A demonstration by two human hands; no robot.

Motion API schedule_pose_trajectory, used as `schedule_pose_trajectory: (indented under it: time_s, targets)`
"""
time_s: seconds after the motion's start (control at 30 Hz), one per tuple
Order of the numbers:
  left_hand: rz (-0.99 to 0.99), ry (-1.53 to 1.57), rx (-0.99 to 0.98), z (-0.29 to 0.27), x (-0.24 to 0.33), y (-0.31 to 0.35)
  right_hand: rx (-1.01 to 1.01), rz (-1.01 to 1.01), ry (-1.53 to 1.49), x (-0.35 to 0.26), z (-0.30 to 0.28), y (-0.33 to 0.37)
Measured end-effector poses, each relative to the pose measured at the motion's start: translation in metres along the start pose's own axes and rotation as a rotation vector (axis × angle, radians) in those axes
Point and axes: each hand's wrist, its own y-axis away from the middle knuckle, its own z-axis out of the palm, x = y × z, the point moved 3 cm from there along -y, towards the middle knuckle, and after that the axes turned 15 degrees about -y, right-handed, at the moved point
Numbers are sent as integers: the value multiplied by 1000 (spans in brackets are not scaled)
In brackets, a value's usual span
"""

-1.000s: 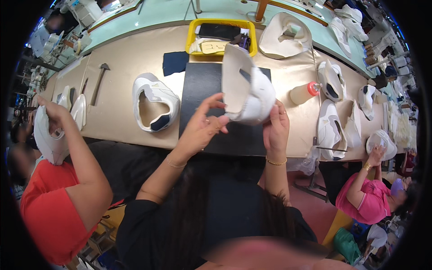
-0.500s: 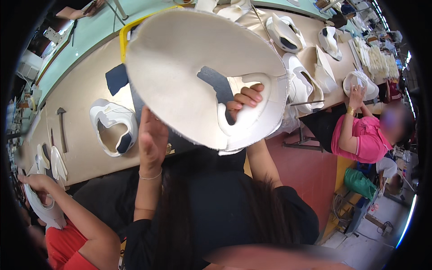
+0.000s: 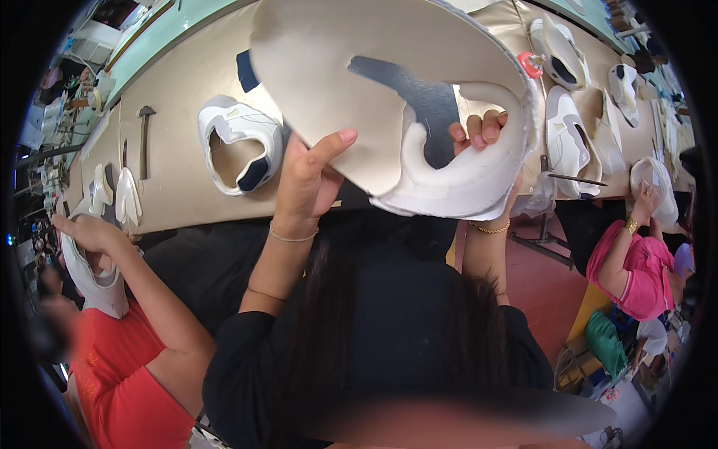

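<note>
A white shoe upper with a smooth cream lining is held up close, its inner side towards me. My left hand grips its lower left edge, the thumb lying over the lining. The fingers of my right hand curl through the opening at the padded collar; the rest of that hand is hidden behind the upper. Dark grey material shows through the gap in the piece. On the table, left of my left hand, lies another white and grey shoe upper with a dark heel patch.
A hammer and white pieces lie on the beige table. More shoe uppers are at the right, near a dark rod. Co-workers in red and pink each handle an upper on either side.
The shoe upper has moved up and right in view and tilted. My left thumb now lies over its lining, where before the hand was at its outer edge. A red-topped item now shows beside it.
</note>
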Motion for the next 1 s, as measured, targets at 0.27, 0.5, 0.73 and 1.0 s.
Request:
schedule_pose_trajectory:
  time_s: [0.27,0.5,0.73,1.0]
  targets:
    - [-48,43,2,5,-37,-4,5,-11,169,5,-8,1]
    - [-65,-32,24,1,-40,-10,77,-59,381,5,-2,10]
    - [-51,-121,4,0,-37,-7,13,-36,221,8,-2,6]
    - [-40,64,31,-9,-32,-3,82,-26,107,12,9,-1]
